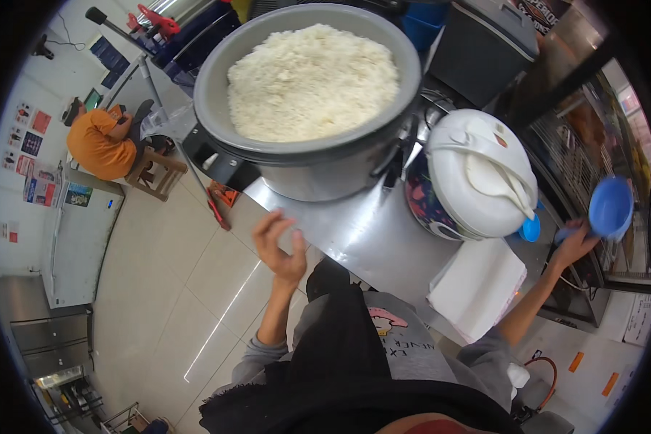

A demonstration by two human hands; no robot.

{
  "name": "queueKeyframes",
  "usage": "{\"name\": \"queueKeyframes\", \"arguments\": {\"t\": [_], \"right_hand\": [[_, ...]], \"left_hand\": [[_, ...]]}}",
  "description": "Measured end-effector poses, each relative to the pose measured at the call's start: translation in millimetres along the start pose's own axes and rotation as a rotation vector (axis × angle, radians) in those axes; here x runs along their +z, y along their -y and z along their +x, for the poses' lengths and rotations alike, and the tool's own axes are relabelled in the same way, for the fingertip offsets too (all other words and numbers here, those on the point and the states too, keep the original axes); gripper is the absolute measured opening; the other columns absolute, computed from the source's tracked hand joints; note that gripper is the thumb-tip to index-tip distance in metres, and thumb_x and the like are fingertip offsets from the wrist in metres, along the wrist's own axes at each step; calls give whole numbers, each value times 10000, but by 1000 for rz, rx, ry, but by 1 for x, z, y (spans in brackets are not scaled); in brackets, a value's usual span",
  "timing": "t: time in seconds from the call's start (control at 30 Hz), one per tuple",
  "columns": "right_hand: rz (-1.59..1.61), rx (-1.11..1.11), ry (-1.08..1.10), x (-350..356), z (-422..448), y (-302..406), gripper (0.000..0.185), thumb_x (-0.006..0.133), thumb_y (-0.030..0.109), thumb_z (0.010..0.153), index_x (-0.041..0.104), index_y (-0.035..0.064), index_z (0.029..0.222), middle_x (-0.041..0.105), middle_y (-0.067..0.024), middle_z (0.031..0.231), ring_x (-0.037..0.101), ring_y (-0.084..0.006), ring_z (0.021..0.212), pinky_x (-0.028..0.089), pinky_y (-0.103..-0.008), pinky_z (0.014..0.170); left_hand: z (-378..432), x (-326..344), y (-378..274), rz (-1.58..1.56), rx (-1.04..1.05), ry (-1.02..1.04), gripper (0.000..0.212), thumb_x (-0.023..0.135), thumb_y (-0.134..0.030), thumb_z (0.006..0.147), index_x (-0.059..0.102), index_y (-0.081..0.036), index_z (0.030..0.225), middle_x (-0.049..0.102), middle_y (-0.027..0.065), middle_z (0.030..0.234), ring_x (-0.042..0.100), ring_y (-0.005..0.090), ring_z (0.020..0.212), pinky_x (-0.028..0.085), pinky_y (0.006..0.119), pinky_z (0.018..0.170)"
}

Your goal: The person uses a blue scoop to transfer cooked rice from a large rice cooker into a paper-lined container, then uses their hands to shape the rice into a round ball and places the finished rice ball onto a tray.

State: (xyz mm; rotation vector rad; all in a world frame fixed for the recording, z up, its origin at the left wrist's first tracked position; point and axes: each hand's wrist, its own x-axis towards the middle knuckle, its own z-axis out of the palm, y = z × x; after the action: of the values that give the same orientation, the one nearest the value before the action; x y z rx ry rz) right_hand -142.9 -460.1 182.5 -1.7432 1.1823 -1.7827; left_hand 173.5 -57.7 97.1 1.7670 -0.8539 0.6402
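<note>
A large rice cooker (pixel 314 176) stands uncovered on the steel table (pixel 352 228), its pot heaped with cooked white rice (pixel 314 84). My left hand (pixel 279 249) is raised in front of the table edge, fingers apart and holding nothing. Out to the right, my right hand (pixel 575 244) grips a blue plastic bowl or scoop (pixel 610 207) near the glass cabinet. Between the large cooker and my right arm stands a smaller rice cooker (pixel 477 173) with a closed white lid, a white rice paddle (pixel 496 182) lying on top. A stack of white paper sheets (pixel 477 287) lies at the table's near right.
A small light-blue cup (pixel 529 228) is beside the smaller cooker. A dark grey bin (pixel 483 51) stands behind it, and a display cabinet with racks (pixel 575 146) is at right. A person in an orange shirt (pixel 102 142) sits on a wooden stool (pixel 154 173) at far left.
</note>
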Motion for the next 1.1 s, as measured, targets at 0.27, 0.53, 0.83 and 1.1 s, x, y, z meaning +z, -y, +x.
{"name": "queueKeyframes", "arguments": {"t": [0.27, 0.53, 0.83, 1.1], "right_hand": [[-456, -864, 1029, 253, -70, 251, 179, 460, 102, 864, 423, -23, 986, 600, -245, 750, 610, -377, 674, 484, -431, 584], [-641, -1020, 1280, 337, -119, 251, 76, 433, 12, 827, 386, -37, 863, 572, -200, 586, 602, -352, 525, 499, -409, 487], [-627, -839, 1741, 361, -143, 273, 120, 418, -20, 826, 379, -75, 926, 554, -213, 607, 596, -355, 576, 488, -412, 524], [-630, -457, 2010, 374, -164, 269, 157, 345, -29, 839, 361, -109, 973, 545, -254, 652, 588, -380, 607, 461, -448, 531]], "left_hand": [[122, -27, 55, -168, -213, -295, 409, 551, -159, 830, 448, -6, 1194, 434, 161, 1265, 389, 267, 1204, 276, 392, 1031], [148, -13, 75, -668, -481, -114, 562, 484, -328, 816, 388, 41, 1229, 326, 252, 1375, 406, 325, 1224, 327, 416, 1018], [136, -15, 73, -875, -537, -194, 412, 511, -283, 789, 444, -45, 1118, 265, 275, 1400, 324, 375, 1278, 294, 491, 1045], [133, -16, 71, -860, -548, -261, 292, 512, -253, 800, 435, -25, 965, 319, 306, 1346, 377, 386, 1240, 357, 490, 989]]}}
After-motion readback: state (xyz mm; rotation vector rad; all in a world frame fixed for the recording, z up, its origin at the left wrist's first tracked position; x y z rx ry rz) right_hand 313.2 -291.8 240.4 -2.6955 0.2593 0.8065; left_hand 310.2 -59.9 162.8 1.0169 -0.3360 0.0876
